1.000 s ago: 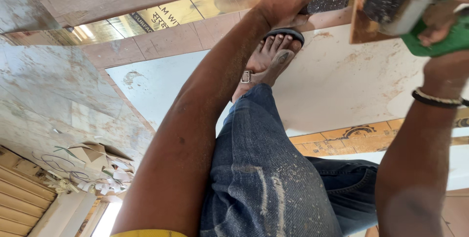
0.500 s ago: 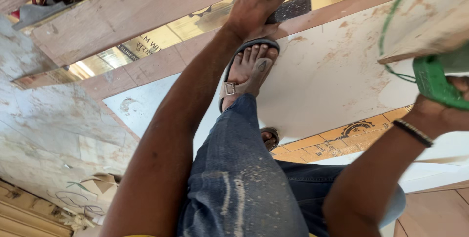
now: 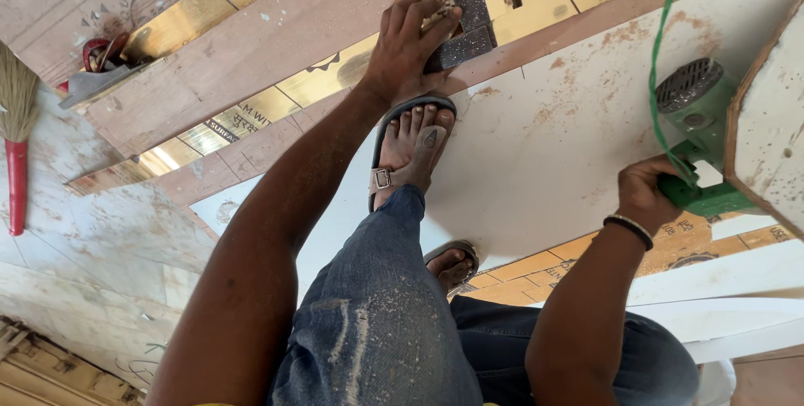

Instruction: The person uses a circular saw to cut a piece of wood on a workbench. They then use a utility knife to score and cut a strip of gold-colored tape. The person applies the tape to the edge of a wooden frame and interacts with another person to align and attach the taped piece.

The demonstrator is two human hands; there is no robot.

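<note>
On the floor, your left hand (image 3: 410,46) presses flat, fingers spread, on a dark speckled stone strip (image 3: 465,12) beside yellow printed cardboard packaging (image 3: 251,109); your right hand (image 3: 649,192) holds a green angle grinder (image 3: 699,155) in a closed grip above the large pale tile (image 3: 569,163).

- The tile (image 3: 586,138) was smooth and pale, smeared with reddish dust.
- The grinder (image 3: 699,142) had a green plastic body with a metal mesh vent.
- The strip (image 3: 465,12) looked dark, speckled and glossy.
- The jeans (image 3: 377,331) were dusty denim cloth.
- The sandal (image 3: 383,178) had a metal buckle.
</note>
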